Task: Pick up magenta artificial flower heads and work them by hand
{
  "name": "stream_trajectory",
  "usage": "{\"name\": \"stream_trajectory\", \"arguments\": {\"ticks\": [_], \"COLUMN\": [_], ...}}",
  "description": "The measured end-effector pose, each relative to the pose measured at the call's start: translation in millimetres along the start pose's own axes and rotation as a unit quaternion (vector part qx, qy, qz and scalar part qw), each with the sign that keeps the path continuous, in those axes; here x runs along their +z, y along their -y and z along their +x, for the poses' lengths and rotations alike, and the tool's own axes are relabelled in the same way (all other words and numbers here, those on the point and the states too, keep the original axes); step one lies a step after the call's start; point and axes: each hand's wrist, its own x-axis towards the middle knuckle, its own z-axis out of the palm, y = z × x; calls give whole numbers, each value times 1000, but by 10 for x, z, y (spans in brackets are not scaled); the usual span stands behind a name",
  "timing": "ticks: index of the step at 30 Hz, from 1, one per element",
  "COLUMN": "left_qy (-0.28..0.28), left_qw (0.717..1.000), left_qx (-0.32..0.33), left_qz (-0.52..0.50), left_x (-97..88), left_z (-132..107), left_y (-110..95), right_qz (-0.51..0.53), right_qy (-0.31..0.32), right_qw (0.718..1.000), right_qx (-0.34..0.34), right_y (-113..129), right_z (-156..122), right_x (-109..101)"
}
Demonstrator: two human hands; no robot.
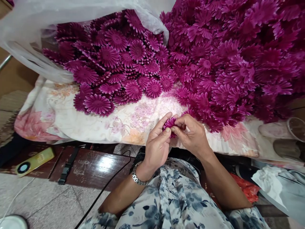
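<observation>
My left hand and my right hand meet in front of me, fingers pinched together round one small magenta fabric flower. Most of that flower is hidden by my fingers. A metal watch sits on my left wrist. Just beyond my hands lies a big heap of the same magenta flowers, spread over a floral cloth. A second batch of flowers spills out of a clear plastic bag at the left.
A yellow phone lies on a dark wooden board at the lower left, with a black cable running across it. White cloth and red plastic lie at the lower right. A clear container stands at the right edge.
</observation>
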Motion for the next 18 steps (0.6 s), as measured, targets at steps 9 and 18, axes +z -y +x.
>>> {"name": "stream_trajectory", "arguments": {"ticks": [9,18], "left_qy": [-40,-4], "left_qw": [999,999], "left_qx": [33,-34], "left_qz": [-2,-13], "left_x": [-18,176], "left_z": [121,126], "left_y": [-22,-1], "right_qz": [-333,-81], "right_qy": [-231,6], "right_qw": [913,996], "right_qx": [-54,-34], "right_y": [-382,-66], "right_z": [163,35], "right_x": [-592,-294]}}
